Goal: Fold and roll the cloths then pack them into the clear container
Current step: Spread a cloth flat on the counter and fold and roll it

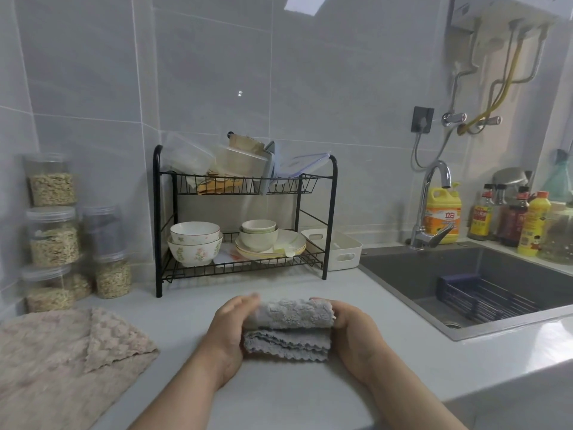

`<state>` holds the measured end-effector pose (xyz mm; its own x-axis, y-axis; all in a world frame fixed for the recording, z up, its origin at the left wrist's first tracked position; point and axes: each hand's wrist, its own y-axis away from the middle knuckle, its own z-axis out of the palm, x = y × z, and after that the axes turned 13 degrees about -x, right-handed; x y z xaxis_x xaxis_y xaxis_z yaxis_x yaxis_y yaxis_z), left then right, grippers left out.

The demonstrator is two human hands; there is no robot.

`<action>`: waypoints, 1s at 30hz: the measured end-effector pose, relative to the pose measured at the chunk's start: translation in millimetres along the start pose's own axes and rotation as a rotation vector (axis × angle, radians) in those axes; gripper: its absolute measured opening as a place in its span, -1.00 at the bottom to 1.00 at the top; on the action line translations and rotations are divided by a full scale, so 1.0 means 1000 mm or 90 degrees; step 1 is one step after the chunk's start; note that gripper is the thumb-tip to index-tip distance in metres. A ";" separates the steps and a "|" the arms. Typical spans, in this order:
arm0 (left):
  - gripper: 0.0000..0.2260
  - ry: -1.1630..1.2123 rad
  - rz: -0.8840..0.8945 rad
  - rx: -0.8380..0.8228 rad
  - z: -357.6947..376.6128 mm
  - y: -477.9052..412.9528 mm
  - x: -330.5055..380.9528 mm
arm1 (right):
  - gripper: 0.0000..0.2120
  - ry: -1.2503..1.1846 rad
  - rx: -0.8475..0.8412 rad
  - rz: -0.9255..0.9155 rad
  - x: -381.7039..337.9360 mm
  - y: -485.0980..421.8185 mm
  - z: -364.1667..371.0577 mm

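— Grey cloth [291, 327] on the counter [279, 395]: how far along is it?

— Folded into a narrow strip and about half rolled, I'd judge. The roll sits at the far end; the scalloped layers nearer the person lie flat, not yet taken up.

— And the hands?

— The left hand [229, 330] is curled round the roll's left end and the right hand [353, 336] round its right end, so both grasp the cloth (the left fingertips are blurred).

— What remains?

— Finishing this roll, then the beige cloths [62, 352], which are spread at the counter's left edge, well apart from the hands, with one corner turned over. Nothing looks packed. Clear tubs [189, 158] sit on top of the black rack [333, 212], but I cannot tell which is the container meant.
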<state>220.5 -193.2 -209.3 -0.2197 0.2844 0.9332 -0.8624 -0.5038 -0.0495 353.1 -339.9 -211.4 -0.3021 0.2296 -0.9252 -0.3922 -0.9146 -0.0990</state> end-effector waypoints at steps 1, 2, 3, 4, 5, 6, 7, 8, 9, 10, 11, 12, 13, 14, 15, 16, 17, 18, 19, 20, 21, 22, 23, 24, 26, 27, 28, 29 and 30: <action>-0.78 -0.047 0.021 0.001 -0.001 -0.001 -0.002 | -0.46 -0.024 0.024 -0.005 0.001 -0.002 -0.002; -0.76 -0.082 0.043 -0.002 -0.002 -0.003 -0.005 | -0.48 -0.029 0.051 -0.016 0.001 -0.003 -0.002; -0.71 -0.112 0.057 0.010 -0.002 -0.005 -0.008 | -0.52 -0.001 0.080 -0.031 0.003 -0.004 -0.003; -0.64 -0.141 0.068 0.028 -0.004 -0.007 -0.011 | -0.54 0.058 0.098 -0.044 0.004 -0.004 -0.002; -0.57 -0.163 0.078 0.045 -0.004 -0.008 -0.012 | -0.53 0.142 0.111 -0.048 0.005 -0.004 -0.001; -0.54 -0.181 0.092 0.053 -0.004 -0.009 -0.013 | -0.53 0.222 0.124 -0.042 0.007 -0.004 0.000; -0.53 -0.196 0.106 0.058 -0.005 -0.010 -0.014 | -0.53 0.285 0.136 -0.034 0.008 -0.005 0.000; -0.54 -0.209 0.117 0.062 -0.005 -0.011 -0.015 | -0.56 0.323 0.141 -0.029 0.009 -0.004 0.000; -0.55 -0.219 0.123 0.072 -0.006 -0.011 -0.016 | -0.61 0.352 0.135 -0.026 0.010 -0.004 0.000; -0.56 -0.226 0.124 0.075 -0.006 -0.011 -0.017 | -0.64 0.375 0.122 -0.029 0.011 -0.002 0.001; -0.57 -0.229 0.122 0.075 -0.006 -0.012 -0.018 | -0.65 0.404 0.115 -0.032 0.011 -0.001 0.002; -0.58 -0.230 0.119 0.072 -0.006 -0.012 -0.017 | -0.66 0.431 0.108 -0.040 0.010 0.001 0.004; -0.60 -0.229 0.116 0.067 -0.008 -0.013 -0.018 | -0.66 0.463 0.113 -0.047 0.010 0.001 0.004; -0.60 -0.229 0.112 0.063 -0.008 -0.014 -0.019 | -0.67 0.485 0.123 -0.056 0.010 0.000 0.004; -0.62 -0.228 0.107 0.064 -0.008 -0.015 -0.019 | -0.68 0.489 0.139 -0.063 0.011 0.000 0.004; -0.64 -0.225 0.103 0.068 -0.008 -0.016 -0.020 | -0.69 0.471 0.157 -0.069 0.011 -0.001 0.004; -0.67 -0.215 0.101 0.072 -0.007 -0.016 -0.020 | -0.70 0.455 0.172 -0.074 0.011 -0.002 0.003; -0.70 -0.200 0.100 0.074 -0.006 -0.017 -0.020 | -0.71 0.444 0.188 -0.082 0.010 -0.003 0.003; -0.72 -0.186 0.097 0.077 -0.005 -0.017 -0.019 | -0.72 0.443 0.200 -0.091 0.010 -0.004 0.002; -0.75 -0.173 0.093 0.075 -0.004 -0.016 -0.017 | -0.73 0.438 0.208 -0.100 0.010 -0.005 0.001; -0.78 -0.164 0.089 0.070 -0.004 -0.016 -0.016 | -0.75 0.433 0.211 -0.105 0.009 -0.006 0.001; -0.81 -0.160 0.087 0.066 -0.004 -0.016 -0.015 | -0.77 0.428 0.215 -0.106 0.009 -0.007 0.002; -0.82 -0.157 0.088 0.066 -0.005 -0.016 -0.015 | -0.79 0.426 0.215 -0.105 0.009 -0.009 0.001; -0.82 -0.152 0.088 0.069 -0.005 -0.016 -0.015 | -0.81 0.424 0.211 -0.103 0.009 -0.010 0.000; -0.82 -0.144 0.086 0.073 -0.005 -0.016 -0.015 | -0.83 0.409 0.195 -0.091 0.010 -0.012 -0.002; -0.81 -0.146 0.086 0.073 -0.005 -0.015 -0.015 | -0.83 0.391 0.187 -0.084 0.010 -0.012 -0.004; -0.80 -0.152 0.084 0.072 -0.004 -0.014 -0.014 | -0.83 0.367 0.179 -0.077 0.009 -0.013 -0.005; -0.79 -0.160 0.082 0.073 -0.003 -0.013 -0.013 | -0.83 0.350 0.174 -0.068 0.009 -0.014 -0.006; -0.77 -0.167 0.082 0.074 -0.002 -0.012 -0.014 | -0.83 0.343 0.173 -0.064 0.009 -0.014 -0.006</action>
<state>233.3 -189.6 -221.9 -0.1859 0.0000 0.9826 -0.7735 -0.6166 -0.1463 361.3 -327.3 -221.0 0.2015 0.0448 -0.9785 -0.6253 -0.7630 -0.1637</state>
